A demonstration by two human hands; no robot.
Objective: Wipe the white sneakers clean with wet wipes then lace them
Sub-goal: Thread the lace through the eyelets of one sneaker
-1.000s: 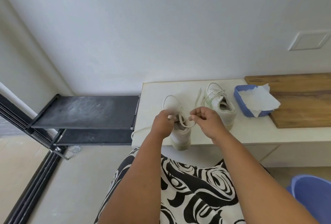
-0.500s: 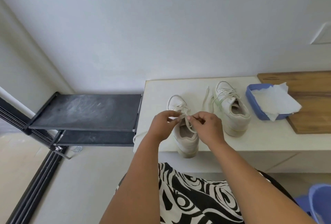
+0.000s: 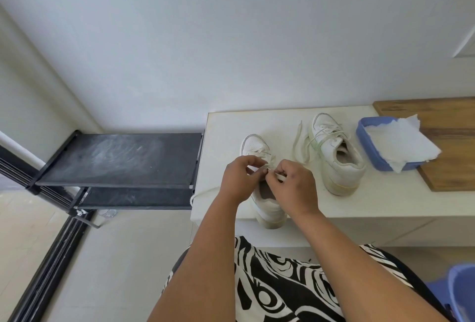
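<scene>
A: Which step is this?

B: Lacing, by my reading. The near sneaker (image 3: 266,193) stands on the white tabletop (image 3: 226,126), heel hanging over the front edge. The left hand (image 3: 237,180) and right hand (image 3: 295,188) meet above its tongue, each with fingers curled, pinching the lace (image 3: 268,166) between fingertips.

A: How should it be done well?

B: Keep both pinches close to the eyelets so the lace stays taut, pull evenly on each side, and press the sneaker down, since that overhanging heel could tip it off the tabletop. One loose end (image 3: 203,191) trails off the tabletop's left edge; I would gather it in before tying.

A: And the count?

B: Two sneakers. The far sneaker (image 3: 336,157) sits right of the near one, farther back on the tabletop, its lace loose and one end lying on the surface beside it. One blue tray (image 3: 365,128) holding one white wipe (image 3: 401,146), right of the far sneaker, partly resting on one wooden board (image 3: 452,167). One black shoe rack (image 3: 118,159) left of the tabletop, two shelves showing.
</scene>
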